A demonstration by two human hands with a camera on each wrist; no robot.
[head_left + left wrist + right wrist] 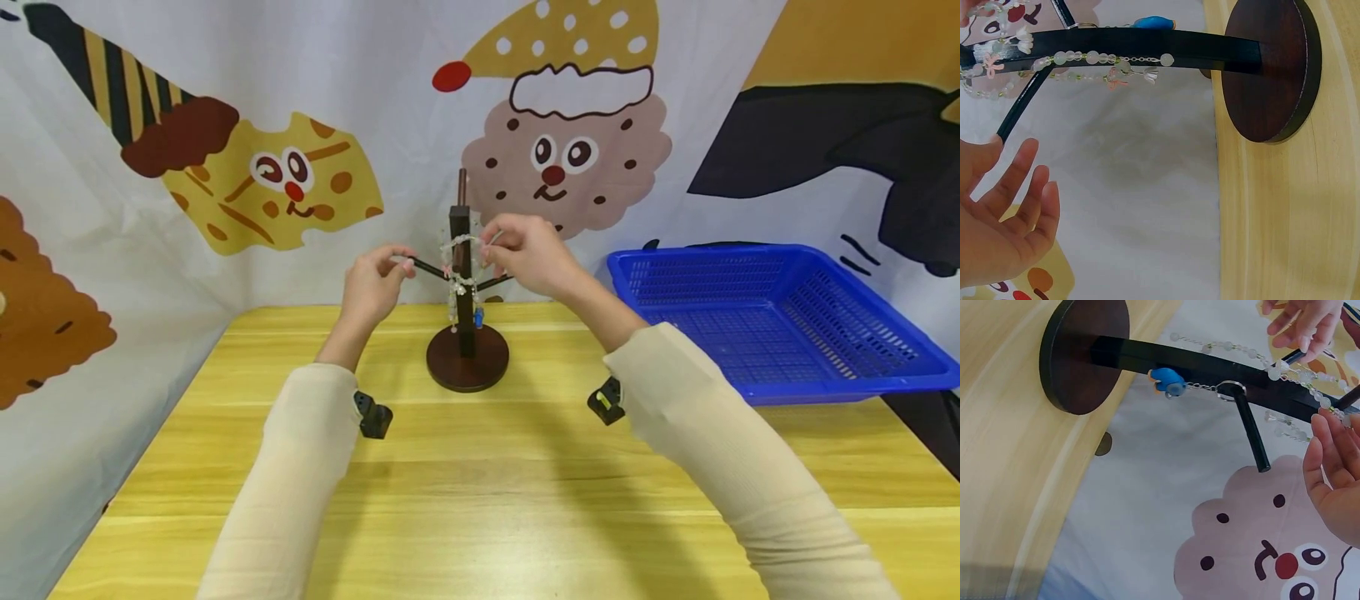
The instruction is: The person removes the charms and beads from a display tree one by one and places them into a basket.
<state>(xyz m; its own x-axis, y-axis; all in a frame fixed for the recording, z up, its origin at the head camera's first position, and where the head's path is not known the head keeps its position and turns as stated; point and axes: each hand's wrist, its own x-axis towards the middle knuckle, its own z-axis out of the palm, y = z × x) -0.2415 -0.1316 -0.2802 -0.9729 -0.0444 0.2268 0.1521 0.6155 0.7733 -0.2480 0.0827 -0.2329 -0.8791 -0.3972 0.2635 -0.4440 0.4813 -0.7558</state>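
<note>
A dark wooden stand (467, 367) with a round base, an upright post and slanted pegs is at the table's back. My left hand (369, 287) pinches the tip of its left peg (1022, 106) between thumb and index finger, the other fingers apart. Beside the upper post, my right hand (534, 254) pinches a clear beaded bracelet (459, 242) at the fingertips. More pale beads (1079, 57) with pink bows and white flower charms hang along the post; how many strands is unclear. A keychain with a blue figure (1167, 381) hangs by its ring on the right peg (1251, 434).
A blue plastic basket (750, 392) sits at the right of the wooden table (465, 483). Behind stands a white cloth (405, 108) printed with cartoon food. A small black camera is on each sleeve cuff.
</note>
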